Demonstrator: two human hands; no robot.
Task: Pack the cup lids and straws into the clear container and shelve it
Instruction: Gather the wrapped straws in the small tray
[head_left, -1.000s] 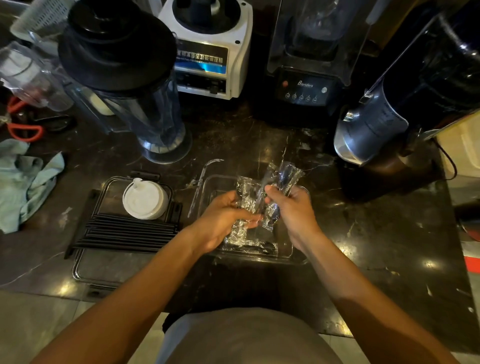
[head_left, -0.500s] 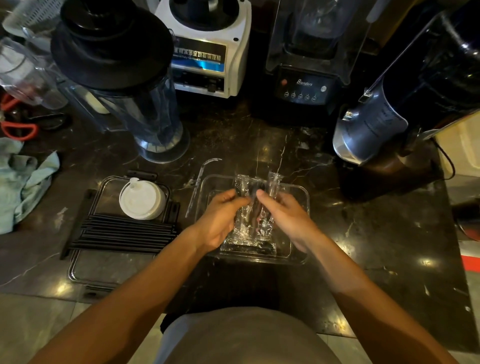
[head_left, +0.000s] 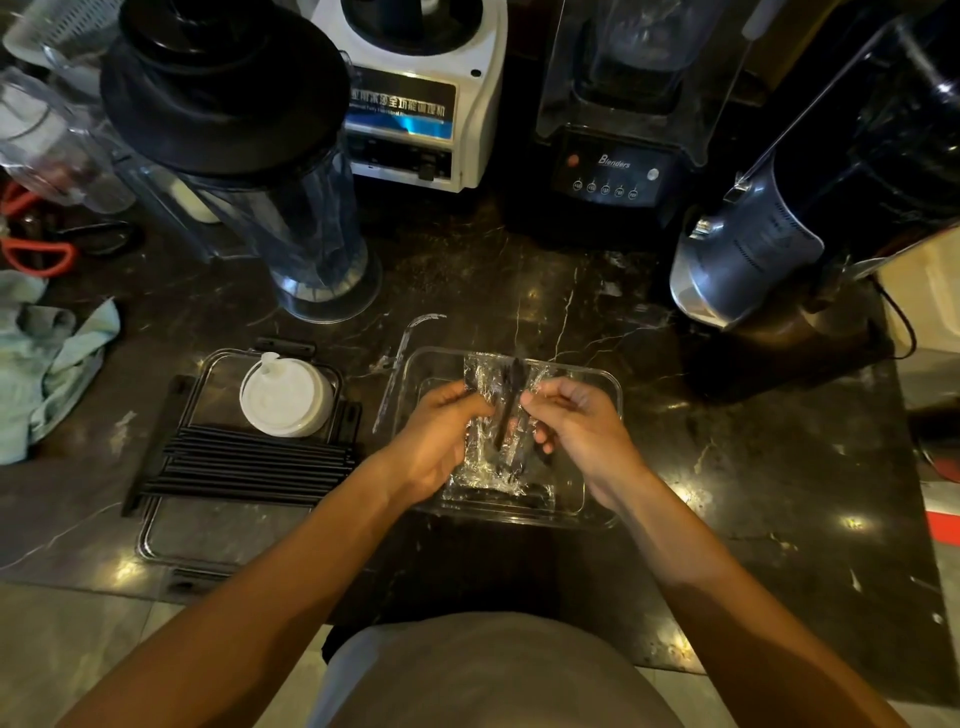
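A clear rectangular container (head_left: 602, 387) sits on the dark marble counter in front of me. Inside it lie crinkly clear-wrapped black utensil packets (head_left: 501, 415). My left hand (head_left: 436, 441) and my right hand (head_left: 576, 426) are both over the container, fingers pinching the packets from either side. To the left, a stack of white cup lids (head_left: 285, 397) rests on the container's flat clear lid (head_left: 171, 540), with a bundle of black straws (head_left: 244, 467) lying across it.
Blenders line the back: a black-lidded jar (head_left: 260, 171), a white base (head_left: 415, 104), a black enclosed unit (head_left: 613, 156), a grey one (head_left: 753, 249) at right. A green cloth (head_left: 47, 364) and red-handled scissors (head_left: 36, 254) lie at far left.
My right hand has lowered its raised wrapped packet down into the container beside the others. Both hands now rest low over the packets.
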